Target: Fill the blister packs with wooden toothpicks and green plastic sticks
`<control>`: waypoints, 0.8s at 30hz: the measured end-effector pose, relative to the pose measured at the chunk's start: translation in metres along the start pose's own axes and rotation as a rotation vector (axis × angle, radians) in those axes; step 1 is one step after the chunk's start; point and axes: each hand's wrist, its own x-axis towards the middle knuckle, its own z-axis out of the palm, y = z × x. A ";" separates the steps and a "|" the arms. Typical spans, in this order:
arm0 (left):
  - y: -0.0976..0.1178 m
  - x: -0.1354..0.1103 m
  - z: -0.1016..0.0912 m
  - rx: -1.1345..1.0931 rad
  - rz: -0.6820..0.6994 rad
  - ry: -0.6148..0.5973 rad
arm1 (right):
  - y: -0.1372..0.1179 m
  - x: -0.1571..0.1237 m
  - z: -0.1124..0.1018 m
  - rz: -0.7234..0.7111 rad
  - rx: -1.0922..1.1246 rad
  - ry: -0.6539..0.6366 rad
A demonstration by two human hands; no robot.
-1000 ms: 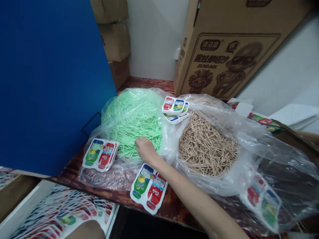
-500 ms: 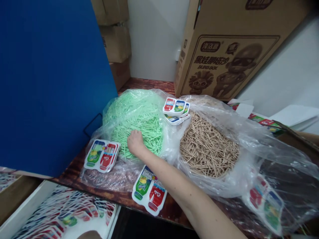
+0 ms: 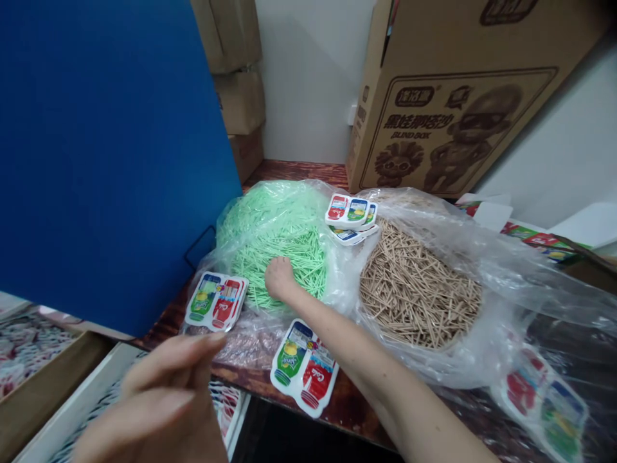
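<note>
My right hand [image 3: 281,278] rests on a heap of thin green sticks [image 3: 303,241] in a clear plastic bag, its fingers curled closed; whatever they hold is hidden. Large and a little blurred, my left hand [image 3: 168,399] hovers at the lower left, thumb and fingers apart with nothing seen between them. Just beyond it lies a stack of Sprite and Cola printed packs [image 3: 216,301] on the bag's near edge. Another Sprite and Cola pack [image 3: 304,368] lies at the table's front edge, beside my right forearm.
A second clear bag holds brown sticks [image 3: 419,289]. More printed packs [image 3: 351,212] lie between the bags. A blue panel [image 3: 106,161] stands at left, a large carton [image 3: 457,128] behind. Below left, a white box [image 3: 241,411] holds many packs.
My left hand has risen into view from the bottom edge at lower left. The view has shifted slightly, while my right hand stays closed at the green sticks.
</note>
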 end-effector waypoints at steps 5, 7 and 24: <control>-0.013 0.009 0.030 -0.052 -0.240 -0.098 | 0.031 0.005 -0.017 0.115 0.275 0.020; -0.030 0.006 0.028 -0.023 -0.370 -0.092 | 0.047 0.007 -0.027 0.170 0.430 0.017; -0.118 -0.002 0.052 0.031 -0.652 -0.308 | 0.108 -0.071 -0.023 0.211 1.681 -0.218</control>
